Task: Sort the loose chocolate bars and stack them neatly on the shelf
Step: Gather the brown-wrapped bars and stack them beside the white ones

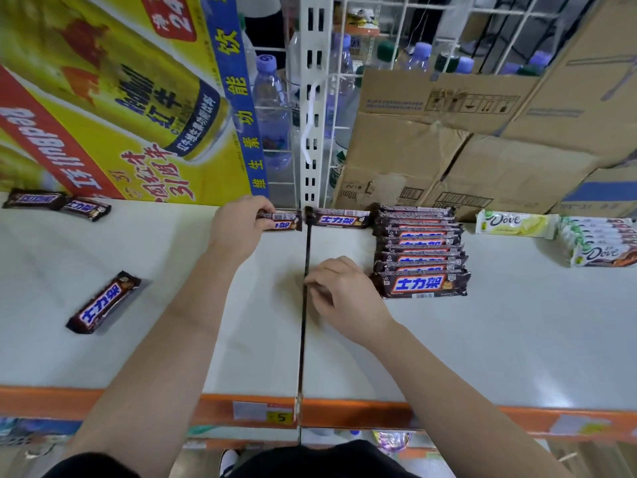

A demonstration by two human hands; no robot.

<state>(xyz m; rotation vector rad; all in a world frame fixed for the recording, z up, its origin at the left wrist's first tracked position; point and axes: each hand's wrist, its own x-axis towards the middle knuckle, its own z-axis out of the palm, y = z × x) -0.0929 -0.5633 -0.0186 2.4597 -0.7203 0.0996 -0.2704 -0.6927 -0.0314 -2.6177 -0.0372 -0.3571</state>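
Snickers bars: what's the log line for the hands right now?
left hand grips Snickers bar | right hand rests on shelf | Snickers stack right of hands

Light: we see bright, even light from above | Shadows: soft, short ones beside the right hand [344,298] on the shelf [517,339] | Blur: we find the upper corners slightly soft | Distortion: wide-angle bending at frame edges

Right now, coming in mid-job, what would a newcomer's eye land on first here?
First the huge yellow drinks carton looming at the back left. Then the overlapping row of brown chocolate bars just right of the shelf seam. Near the middle, the left hand grips one more bar at the back edge, and the right hand rests on the shelf.
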